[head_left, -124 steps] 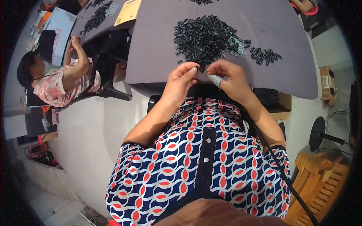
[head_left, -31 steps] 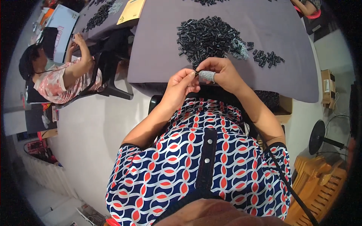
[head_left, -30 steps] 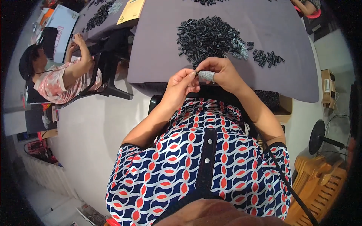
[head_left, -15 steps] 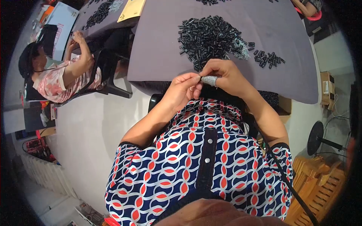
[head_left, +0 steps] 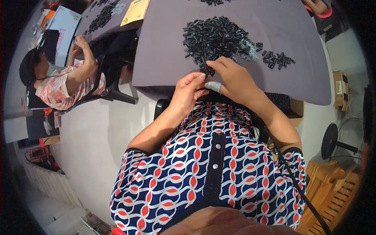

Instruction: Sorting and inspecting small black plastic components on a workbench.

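In front of my body at the near table edge, my left hand (head_left: 188,89) is closed in a pinch, thumb against forefinger. A small black piece seems to be at its tips, mostly hidden against the dark pile. My right hand (head_left: 239,80) is just to the right, forefinger and thumb apart, nothing clearly held between them. A grey wrap (head_left: 213,86) covers its thumb. Beyond both hands lies a heap of small black cylindrical pieces (head_left: 213,37), with thin silvery bits (head_left: 247,49) along its right side.
A smaller group of black pieces (head_left: 279,59) lies right of the heap on the grey tablecloth (head_left: 164,51). A yellow envelope (head_left: 135,11) sits at the far left. Another person (head_left: 64,78) sits at left on a black chair. A cardboard box (head_left: 297,109) stands under the table's right side.
My right thumb and forefinger have spread apart, away from my left fingertips. The right forefinger has moved up toward the heap; my left hand has shifted slightly upward.
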{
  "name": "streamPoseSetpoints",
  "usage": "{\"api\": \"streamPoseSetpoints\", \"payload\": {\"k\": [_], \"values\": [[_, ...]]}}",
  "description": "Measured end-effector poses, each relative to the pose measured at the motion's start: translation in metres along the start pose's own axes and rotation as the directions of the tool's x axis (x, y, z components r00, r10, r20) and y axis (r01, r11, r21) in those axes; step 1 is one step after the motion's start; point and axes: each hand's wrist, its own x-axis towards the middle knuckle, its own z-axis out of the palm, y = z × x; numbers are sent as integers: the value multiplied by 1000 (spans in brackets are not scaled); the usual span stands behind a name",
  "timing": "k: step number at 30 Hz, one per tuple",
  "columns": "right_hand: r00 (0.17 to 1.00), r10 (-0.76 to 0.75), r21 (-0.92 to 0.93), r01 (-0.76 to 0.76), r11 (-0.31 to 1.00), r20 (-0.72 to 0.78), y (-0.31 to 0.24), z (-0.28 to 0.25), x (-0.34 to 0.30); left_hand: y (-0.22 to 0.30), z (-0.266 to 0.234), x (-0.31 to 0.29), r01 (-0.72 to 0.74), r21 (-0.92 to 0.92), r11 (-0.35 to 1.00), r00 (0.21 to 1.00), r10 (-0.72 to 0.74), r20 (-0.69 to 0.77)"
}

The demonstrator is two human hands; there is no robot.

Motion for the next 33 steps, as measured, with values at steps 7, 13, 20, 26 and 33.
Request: {"api": "streamPoseSetpoints", "payload": {"k": [7,13,20,26,33], "values": [[996,-80,-226,70,972,-38,-1,24,6,-4,3,-1,-35,1,999,999,35,-14],[990,-135,-133,127,983,-50,2,18,1,4,-18,-1,191,-126,973,956,-156,248],[979,-192,-22,191,981,-71,-1,15,-1,7,-2,-14,118,-30,993,971,-109,212],[967,-239,12,241,970,-93,-6,12,-1,13,8,-27,113,-104,988,977,-91,194],[973,-227,-106,222,969,-38,-12,14,-4,12,0,-29,51,87,995,989,-63,137]]}}
